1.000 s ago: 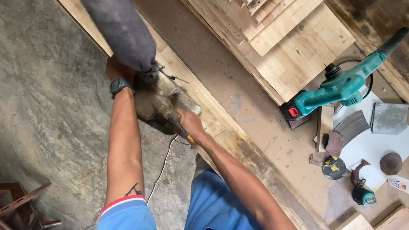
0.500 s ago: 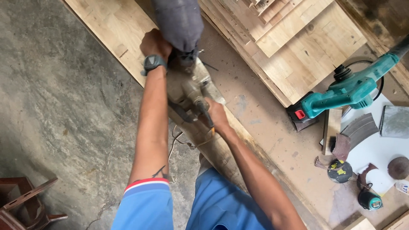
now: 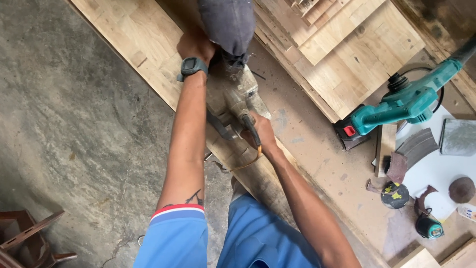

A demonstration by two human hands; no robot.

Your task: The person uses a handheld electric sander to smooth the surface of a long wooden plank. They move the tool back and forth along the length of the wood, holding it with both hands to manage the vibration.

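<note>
On long wooden plank (image 3: 144, 49), dusty belt sander (image 3: 233, 94) pressed flat, dark dust bag (image 3: 225, 22) bulging at its front, contents hidden. Left hand (image 3: 196, 44) closed over front knob, probably; right hand (image 3: 260, 131) clamped on rear handle. Well apart, teal power tool (image 3: 401, 104) lying on dusty workbench (image 3: 317, 149).

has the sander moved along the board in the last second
Yes. The sander has travelled up the board, away from the person, toward its far end.
</note>
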